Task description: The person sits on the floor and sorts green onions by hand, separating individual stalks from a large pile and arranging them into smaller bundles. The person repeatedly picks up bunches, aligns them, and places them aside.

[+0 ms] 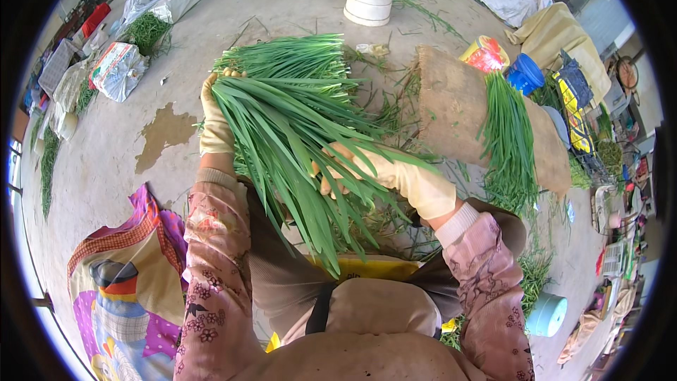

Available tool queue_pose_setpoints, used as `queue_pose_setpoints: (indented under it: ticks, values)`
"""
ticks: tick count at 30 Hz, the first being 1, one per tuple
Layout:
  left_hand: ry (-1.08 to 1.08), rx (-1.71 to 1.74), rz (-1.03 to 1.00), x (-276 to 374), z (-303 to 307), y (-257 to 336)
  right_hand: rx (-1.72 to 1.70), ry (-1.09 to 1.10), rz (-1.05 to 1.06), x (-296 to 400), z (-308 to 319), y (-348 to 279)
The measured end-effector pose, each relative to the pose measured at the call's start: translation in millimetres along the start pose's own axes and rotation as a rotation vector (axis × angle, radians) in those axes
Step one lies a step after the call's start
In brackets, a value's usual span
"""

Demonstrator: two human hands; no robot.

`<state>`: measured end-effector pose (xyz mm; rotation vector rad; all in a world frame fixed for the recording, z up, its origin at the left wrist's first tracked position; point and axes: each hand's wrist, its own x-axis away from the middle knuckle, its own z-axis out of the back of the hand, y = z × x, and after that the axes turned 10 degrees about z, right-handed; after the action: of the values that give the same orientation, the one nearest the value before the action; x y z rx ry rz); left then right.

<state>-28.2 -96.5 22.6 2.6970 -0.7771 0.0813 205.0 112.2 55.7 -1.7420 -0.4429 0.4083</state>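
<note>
A bunch of long green leaves, which look like garlic chives (285, 121), fans out in front of me towards the lower right. My left hand (216, 111), in a cream rubber glove, grips the bunch at its stem end. My right hand (365, 166), gloved alike, is among the leaf ends, its fingers partly hidden by the blades; whether it grips any is unclear. Just beyond lies a pile of chives (296, 55) with pale cut ends. Another bundle of chives (509, 132) rests across a burlap sack (449, 111) to the right.
A white round tub (369, 1) stands ahead on the concrete floor. Beyond the sack are a yellow bucket (485, 53) and a blue bucket (524, 74). A patterned cloth (127, 296) lies at left, a light-blue tub (546, 315) at lower right. Loose leaves litter the floor.
</note>
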Motion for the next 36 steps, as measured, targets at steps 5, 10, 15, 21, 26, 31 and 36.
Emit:
queue_pose_setpoints:
  ticks: [5,10,15,21,26,31,36]
  values:
    - [-0.061,-0.02,0.064,-4,-1,-6,-0.135,0.085,-0.079,-14,2,-5]
    - [-0.045,-0.104,0.149,-16,17,6,-0.284,0.248,0.255,-5,-5,-26]
    - [0.213,-0.343,0.132,-27,44,25,0.683,0.529,0.357,19,-10,-73]
    - [0.139,-0.372,0.2,2,21,14,0.689,0.824,-0.021,67,48,-117]
    - [0.095,-0.688,-0.071,-4,69,30,1.487,0.993,0.101,123,23,-137]
    - [0.091,-0.762,-0.095,0,76,38,0.531,0.694,0.445,132,-27,-141]
    - [0.074,-0.706,-0.017,9,64,28,0.209,0.301,0.207,120,-37,-138]
